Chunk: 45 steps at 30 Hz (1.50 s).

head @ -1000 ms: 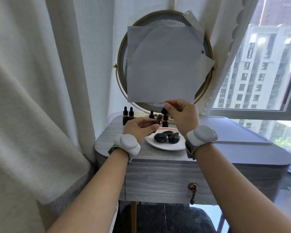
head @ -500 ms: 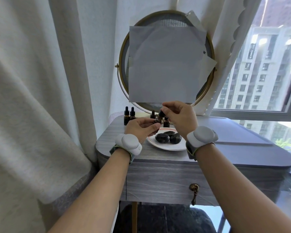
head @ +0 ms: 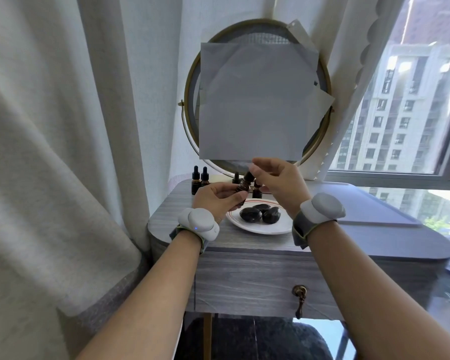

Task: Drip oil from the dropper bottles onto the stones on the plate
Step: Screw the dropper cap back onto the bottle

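Nearest, a round white plate (head: 260,231) on the grey woodgrain table (head: 244,244) carries 3 smooth, glossy black stones (head: 250,214). Just beyond, the left hand (head: 218,197) grips a small amber glass dropper bottle (head: 243,187), the right hand (head: 279,181) pinching its black cap (head: 249,175); I judge dripping not yet begun. 2 spare bottles (head: 200,181) stand behind

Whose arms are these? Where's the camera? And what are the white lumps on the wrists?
These are a person's own arms. The camera sits on their head and looks down, so you see what they see. The left hand holds a small brown dropper bottle, and the right hand pinches its black cap. Below, on the grey table, a white plate carries three shiny black stones. More dropper bottles stand behind. The white lumps are bands strapped to the wrists; the picture doesn't show their purpose.
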Tool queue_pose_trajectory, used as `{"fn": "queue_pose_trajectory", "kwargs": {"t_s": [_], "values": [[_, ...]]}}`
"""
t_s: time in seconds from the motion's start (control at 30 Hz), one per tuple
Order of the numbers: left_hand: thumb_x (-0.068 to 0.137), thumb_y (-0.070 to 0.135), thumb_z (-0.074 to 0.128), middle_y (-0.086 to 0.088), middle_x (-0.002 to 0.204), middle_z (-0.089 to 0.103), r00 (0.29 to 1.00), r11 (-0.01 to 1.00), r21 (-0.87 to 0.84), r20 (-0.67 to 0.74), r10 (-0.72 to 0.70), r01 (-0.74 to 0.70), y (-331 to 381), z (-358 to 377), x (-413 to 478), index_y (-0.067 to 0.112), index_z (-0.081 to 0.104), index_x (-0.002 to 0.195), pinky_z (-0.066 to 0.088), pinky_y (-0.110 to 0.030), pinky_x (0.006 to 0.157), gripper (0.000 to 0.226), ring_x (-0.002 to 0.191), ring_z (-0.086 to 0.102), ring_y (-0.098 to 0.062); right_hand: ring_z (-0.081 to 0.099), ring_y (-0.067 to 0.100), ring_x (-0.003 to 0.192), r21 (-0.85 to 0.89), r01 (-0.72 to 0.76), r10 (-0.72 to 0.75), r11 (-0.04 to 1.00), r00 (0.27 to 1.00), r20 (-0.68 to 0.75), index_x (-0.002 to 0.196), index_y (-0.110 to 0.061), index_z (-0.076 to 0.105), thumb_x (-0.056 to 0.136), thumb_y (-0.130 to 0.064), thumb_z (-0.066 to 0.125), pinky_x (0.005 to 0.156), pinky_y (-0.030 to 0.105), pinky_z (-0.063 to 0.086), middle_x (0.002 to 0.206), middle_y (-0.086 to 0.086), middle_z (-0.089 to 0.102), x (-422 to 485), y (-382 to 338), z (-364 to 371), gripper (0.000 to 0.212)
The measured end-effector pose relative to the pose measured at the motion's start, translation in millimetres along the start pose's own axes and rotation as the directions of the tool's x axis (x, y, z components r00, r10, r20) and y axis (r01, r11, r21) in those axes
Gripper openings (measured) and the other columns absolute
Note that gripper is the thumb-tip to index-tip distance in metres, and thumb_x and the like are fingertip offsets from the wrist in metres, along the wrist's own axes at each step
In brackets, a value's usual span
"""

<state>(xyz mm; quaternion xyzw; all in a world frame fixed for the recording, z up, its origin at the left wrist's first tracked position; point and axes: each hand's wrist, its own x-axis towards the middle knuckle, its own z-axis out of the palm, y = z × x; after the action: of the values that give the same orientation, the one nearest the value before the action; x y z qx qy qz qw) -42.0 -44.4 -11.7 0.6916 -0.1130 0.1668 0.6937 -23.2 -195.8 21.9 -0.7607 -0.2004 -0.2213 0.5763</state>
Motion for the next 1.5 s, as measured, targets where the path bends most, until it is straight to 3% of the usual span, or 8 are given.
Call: {"fn": "queue_pose_trajectory", "kwargs": {"t_s": [0.17, 0.5, 0.73, 0.9, 1.1, 1.2, 1.33, 1.5], "values": [[0.077, 0.008, 0.073, -0.004, 0.076, 0.07, 1.0, 1.0, 0.008, 0.002, -0.002, 0.002, -1, -1, 1, 0.006, 0.068, 0.096, 0.056, -0.017, 0.063, 0.02, 0.057, 0.065, -0.006, 0.068, 0.019, 0.092, 0.049, 0.005, -0.007, 0.999, 0.999, 0.044, 0.113, -0.018, 0.066, 0.089, -0.012, 0.066, 0.082, 0.033, 0.057, 0.103, 0.005, 0.072, -1, 2, 2, 0.025], [0.078, 0.007, 0.072, -0.008, 0.081, 0.07, 0.999, 1.0, 0.012, 0.037, -0.004, 0.003, 1, -1, 0, 0.001, 0.066, 0.104, 0.055, -0.015, 0.061, 0.028, 0.057, 0.065, -0.003, 0.068, 0.016, 0.087, 0.034, -0.035, 0.037, 0.999, 0.998, -0.049, 0.096, -0.018, 0.072, 0.078, -0.038, 0.075, 0.078, 0.031, 0.056, 0.09, -0.003, 0.073, -2, 6, 7, 0.027], [0.077, 0.007, 0.073, -0.006, 0.079, 0.07, 1.0, 1.0, 0.014, 0.021, -0.005, 0.005, -1, -1, 2, 0.001, 0.067, 0.103, 0.056, -0.017, 0.063, 0.027, 0.057, 0.065, -0.005, 0.065, 0.003, 0.069, 0.171, -0.033, 0.031, 0.985, 0.999, 0.019, 0.109, -0.014, 0.067, 0.089, -0.014, 0.066, 0.062, 0.016, 0.052, 0.095, 0.002, 0.072, -8, 5, 4, 0.02], [0.077, 0.007, 0.074, -0.009, 0.082, 0.07, 0.999, 1.0, 0.012, 0.038, 0.008, -0.009, 0, -2, 2, 0.003, 0.067, 0.102, 0.056, -0.018, 0.064, 0.027, 0.061, 0.067, -0.007, 0.065, 0.013, 0.076, 0.103, -0.025, 0.028, 0.994, 0.999, -0.025, 0.097, -0.018, 0.072, 0.081, -0.028, 0.075, 0.066, 0.025, 0.054, 0.085, -0.002, 0.072, -6, 4, 8, 0.019], [0.079, 0.007, 0.072, -0.012, 0.088, 0.07, 0.999, 0.999, 0.041, 0.043, 0.009, -0.01, 0, -2, 1, 0.002, 0.067, 0.105, 0.056, -0.017, 0.064, 0.027, 0.064, 0.066, -0.009, 0.064, 0.0, 0.071, 0.055, -0.016, 0.019, 0.998, 0.999, -0.051, 0.093, -0.018, 0.072, 0.08, -0.036, 0.074, 0.068, 0.019, 0.051, 0.083, -0.006, 0.072, -11, 7, 9, 0.023], [0.079, 0.008, 0.072, -0.015, 0.092, 0.07, 0.999, 0.999, 0.041, 0.032, 0.002, -0.004, 0, -1, 1, 0.001, 0.066, 0.106, 0.056, -0.017, 0.064, 0.029, 0.066, 0.065, -0.011, 0.061, -0.007, 0.065, 0.127, -0.013, 0.02, 0.992, 0.999, -0.05, 0.103, -0.017, 0.07, 0.089, -0.025, 0.066, 0.06, 0.01, 0.046, 0.085, -0.009, 0.071, -14, 9, 6, 0.017], [0.079, 0.007, 0.072, -0.017, 0.094, 0.069, 1.0, 0.999, 0.054, 0.029, 0.0, -0.002, 0, 0, 0, 0.0, 0.065, 0.107, 0.056, -0.016, 0.064, 0.029, 0.069, 0.065, -0.014, 0.061, 0.002, 0.066, 0.111, 0.002, 0.001, 0.994, 1.0, -0.026, 0.107, -0.017, 0.068, 0.093, -0.011, 0.06, 0.059, 0.01, 0.046, 0.088, -0.004, 0.071, -14, 7, 2, 0.017], [0.079, 0.006, 0.072, -0.016, 0.093, 0.07, 0.999, 0.999, 0.043, 0.034, 0.002, -0.004, 0, -1, 0, 0.0, 0.065, 0.106, 0.057, -0.017, 0.065, 0.029, 0.067, 0.066, -0.011, 0.058, -0.003, 0.062, 0.099, 0.001, -0.002, 0.995, 1.0, 0.003, 0.104, -0.018, 0.068, 0.091, -0.016, 0.063, 0.057, 0.011, 0.046, 0.083, -0.006, 0.07, -12, 6, 5, 0.014]]}}
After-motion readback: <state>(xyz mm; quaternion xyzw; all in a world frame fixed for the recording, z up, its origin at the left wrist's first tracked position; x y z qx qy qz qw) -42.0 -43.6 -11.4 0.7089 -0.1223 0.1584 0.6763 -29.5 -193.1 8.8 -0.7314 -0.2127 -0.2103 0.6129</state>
